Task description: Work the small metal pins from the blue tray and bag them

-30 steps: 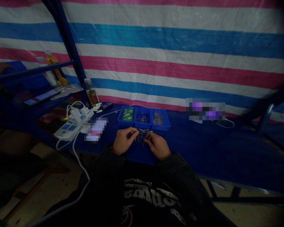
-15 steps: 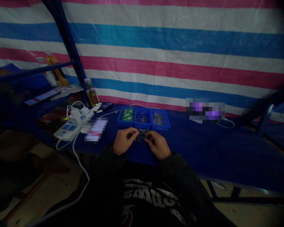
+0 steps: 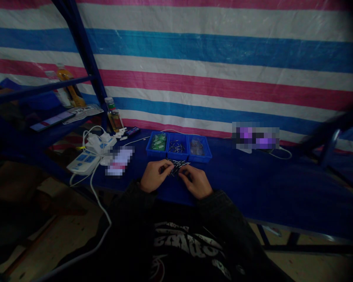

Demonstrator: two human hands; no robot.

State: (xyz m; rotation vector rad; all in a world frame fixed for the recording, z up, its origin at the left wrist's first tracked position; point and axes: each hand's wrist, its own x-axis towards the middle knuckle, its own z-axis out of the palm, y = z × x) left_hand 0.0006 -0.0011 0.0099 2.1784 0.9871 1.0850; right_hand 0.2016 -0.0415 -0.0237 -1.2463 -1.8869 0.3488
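A loose bunch of thin metal pins (image 3: 176,166) lies between my hands on the blue table cover (image 3: 253,184), just in front of a blue three-compartment tray (image 3: 179,154). My left hand (image 3: 154,175) pinches at the bunch's left side, and my right hand (image 3: 196,181) closes on its right side. The tray's left compartment holds green packets (image 3: 158,141), its middle one more metal pins (image 3: 176,147), and its right one a clear plastic bag (image 3: 196,146). Dark sleeves cover both my forearms.
A white power strip (image 3: 84,163) and white cables (image 3: 95,199) lie left of the tray, near a blurred white item (image 3: 119,160). A glass bottle (image 3: 114,115) stands behind them. A blurred object (image 3: 255,135) sits to the right. A striped tarp (image 3: 194,66) forms the back wall.
The pins have drawn into a tighter bunch between my hands, and my fingers have moved closer together around them.
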